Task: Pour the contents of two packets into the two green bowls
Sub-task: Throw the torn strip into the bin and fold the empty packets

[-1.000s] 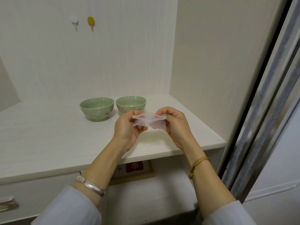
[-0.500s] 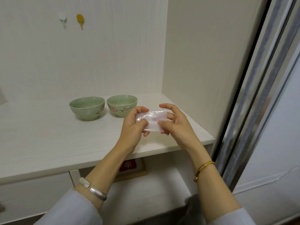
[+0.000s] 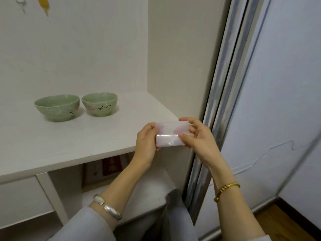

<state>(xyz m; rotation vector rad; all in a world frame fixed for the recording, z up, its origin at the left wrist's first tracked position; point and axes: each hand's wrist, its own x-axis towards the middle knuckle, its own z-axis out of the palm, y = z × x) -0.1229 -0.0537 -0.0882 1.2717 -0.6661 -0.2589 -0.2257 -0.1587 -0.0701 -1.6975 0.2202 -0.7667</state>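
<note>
Two green bowls stand side by side on the white shelf (image 3: 52, 145): the left bowl (image 3: 57, 107) and the right bowl (image 3: 99, 103), which has a blossom branch painted on it. I cannot see inside either. Over the shelf's front right corner both hands hold a small translucent pinkish-white packet (image 3: 171, 134). My left hand (image 3: 145, 143) pinches its left end. My right hand (image 3: 196, 138) pinches its right end, thumb on the front face. The packet is about level and apart from the bowls.
A white side wall (image 3: 173, 49) closes the shelf on the right, with a sliding door frame (image 3: 224, 84) beside it. Below the shelf sit a lower shelf (image 3: 149, 192) and a red-labelled box (image 3: 111, 165). Two hooks (image 3: 43, 3) hang on the back wall.
Both hands have carried the packet rightward and nearer me, away from the bowls, and turned it flatter toward me. The camera view has swung to the right.
</note>
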